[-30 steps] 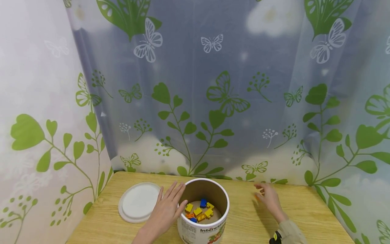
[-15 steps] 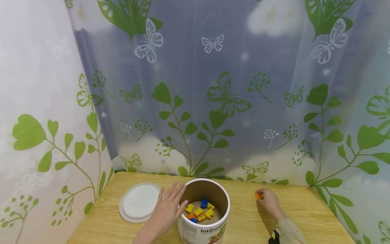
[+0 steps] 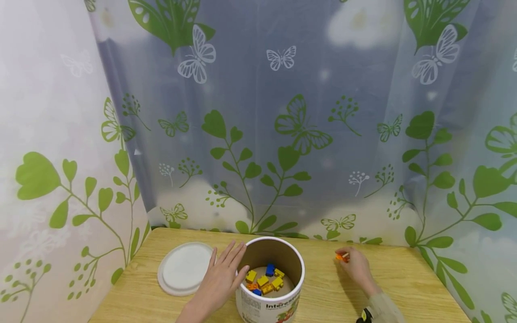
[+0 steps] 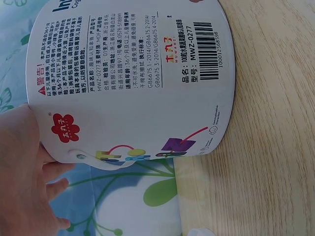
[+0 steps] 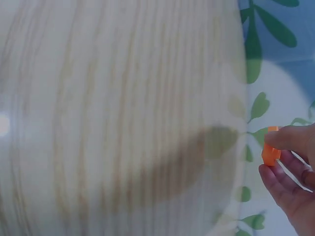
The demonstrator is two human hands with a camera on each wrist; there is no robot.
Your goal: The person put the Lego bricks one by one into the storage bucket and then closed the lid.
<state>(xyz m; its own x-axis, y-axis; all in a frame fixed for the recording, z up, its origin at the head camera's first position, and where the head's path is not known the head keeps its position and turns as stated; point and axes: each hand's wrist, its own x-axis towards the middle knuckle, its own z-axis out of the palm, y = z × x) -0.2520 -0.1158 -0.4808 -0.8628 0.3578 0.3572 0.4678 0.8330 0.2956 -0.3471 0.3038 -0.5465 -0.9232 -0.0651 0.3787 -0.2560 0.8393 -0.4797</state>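
A white round bucket stands on the table, and inside it lie several toy bricks in yellow, blue and orange. My left hand rests against the bucket's left rim with its fingers stretched out. In the left wrist view the printed side of the bucket fills much of the picture, with the left hand at its edge. Right of the bucket, above the table, my right hand pinches an orange brick. The right wrist view shows this orange brick between thumb and fingers.
The white lid lies on the wooden table, left of the bucket. Behind the table's back edge hangs a curtain printed with leaves and butterflies. A pale curtain hangs along the left side.
The right hand has turned slightly, and the orange brick, mostly hidden a second ago, now shows between its fingers. The left hand and the bucket stay in place.
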